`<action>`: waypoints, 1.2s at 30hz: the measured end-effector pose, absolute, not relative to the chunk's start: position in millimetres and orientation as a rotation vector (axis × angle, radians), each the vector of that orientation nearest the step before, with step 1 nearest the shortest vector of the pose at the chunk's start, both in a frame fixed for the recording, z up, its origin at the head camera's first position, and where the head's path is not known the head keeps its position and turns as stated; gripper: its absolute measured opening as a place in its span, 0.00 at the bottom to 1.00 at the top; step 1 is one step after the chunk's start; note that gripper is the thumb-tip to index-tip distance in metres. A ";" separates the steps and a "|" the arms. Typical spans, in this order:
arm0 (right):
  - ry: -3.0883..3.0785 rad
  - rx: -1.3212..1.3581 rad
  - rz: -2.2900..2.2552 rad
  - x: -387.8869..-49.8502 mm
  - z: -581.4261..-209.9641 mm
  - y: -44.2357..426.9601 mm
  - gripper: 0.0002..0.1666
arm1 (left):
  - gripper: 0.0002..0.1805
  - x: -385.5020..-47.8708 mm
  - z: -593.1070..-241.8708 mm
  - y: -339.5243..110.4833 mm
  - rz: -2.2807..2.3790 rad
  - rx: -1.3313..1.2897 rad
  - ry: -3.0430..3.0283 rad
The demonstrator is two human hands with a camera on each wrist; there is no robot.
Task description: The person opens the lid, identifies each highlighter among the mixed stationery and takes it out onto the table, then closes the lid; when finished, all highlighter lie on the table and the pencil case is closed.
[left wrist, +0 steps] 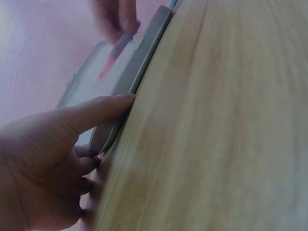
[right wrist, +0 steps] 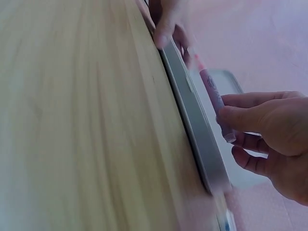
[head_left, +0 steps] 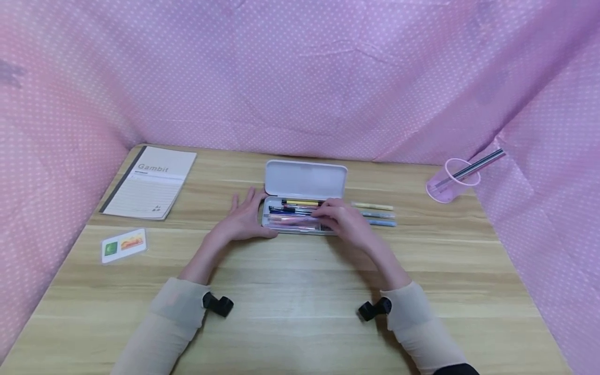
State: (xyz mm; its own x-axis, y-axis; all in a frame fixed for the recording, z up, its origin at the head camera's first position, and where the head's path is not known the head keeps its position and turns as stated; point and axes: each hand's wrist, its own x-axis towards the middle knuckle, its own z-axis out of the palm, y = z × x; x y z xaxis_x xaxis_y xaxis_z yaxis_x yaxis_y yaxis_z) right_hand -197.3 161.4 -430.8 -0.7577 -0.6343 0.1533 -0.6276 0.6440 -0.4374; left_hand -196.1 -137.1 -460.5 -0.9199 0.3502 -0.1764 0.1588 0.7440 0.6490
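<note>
Left hand [head_left: 241, 220]: I have it holding the left end of the metal pencil case [right wrist: 192, 113], thumb along the front wall.
Right hand [head_left: 344, 221]: pinching, between thumb and fingers, a purple marker [right wrist: 211, 89] with a pink end, just above the case.
Pencil case: between my hands, lid [head_left: 305, 178] raised, several pens inside.
Three pens [head_left: 382, 214]: at the case's right end, partly hidden from me by the hand.
Gambit notebook [head_left: 154, 185]: left of the case.
Picture card [head_left: 124, 245]: also left.
Pink cup [head_left: 439, 191]: well right of the case, holding dark sticks [head_left: 480, 164].
</note>
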 end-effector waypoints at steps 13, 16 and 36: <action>2.904 -1.056 -0.889 -192.4 -438.5 251.1 0.14 | 0.58 -196.8 -459.0 -136.9 0.959 0.386 2.650; 2.930 -1.029 -0.867 -190.2 -438.7 267.9 0.15 | 0.58 -196.4 -459.2 -137.1 0.948 0.379 2.651; 2.997 -0.990 -0.696 -188.3 -442.9 311.9 0.15 | 0.58 -196.4 -458.9 -137.2 0.952 0.383 2.643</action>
State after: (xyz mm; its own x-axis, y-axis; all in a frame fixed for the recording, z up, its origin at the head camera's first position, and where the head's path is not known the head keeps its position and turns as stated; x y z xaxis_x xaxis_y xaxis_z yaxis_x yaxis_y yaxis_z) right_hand -188.3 311.9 -442.9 -0.8087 -0.5473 0.2154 -0.5862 0.7202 -0.3711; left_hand -196.4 -137.2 -458.9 -0.9179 0.3471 -0.1923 0.1448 0.7441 0.6522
